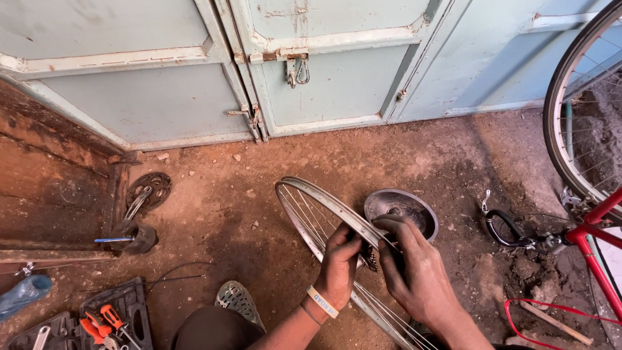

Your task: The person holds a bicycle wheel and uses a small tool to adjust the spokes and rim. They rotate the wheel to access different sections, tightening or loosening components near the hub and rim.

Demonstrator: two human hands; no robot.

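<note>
Hands meet over a bare bicycle wheel [324,217] that stands tilted on the dirt floor [220,214], its silver rim running from upper left down toward the lower right, thin spokes fanning inside it. The left hand [338,266], with a pale band on the wrist, has its fingers [342,241] curled closed around the rim near the middle of the wheel. The right hand [418,272] sits just beside it on the far side of the rim, fingers [389,228] bent down and pinched at the hub area; what they pinch is hidden behind the rim and the fingers themselves. A toothed gear [369,258] shows dark between the two hands.

Just behind the right hand lies a shallow round metal dish [405,209], touching or nearly touching the rim. A sandalled foot [238,301] rests on the floor below the wheel. To the left, an open black tool case [123,311] holds orange-handled tools [103,322], and a chainring with crank [146,194] lies near a wooden step. On the right stands a red bicycle [599,220] with its tyred wheel, a black cable [508,230] looped on the ground beside it. Pale blue metal doors [324,71] close off the back.
</note>
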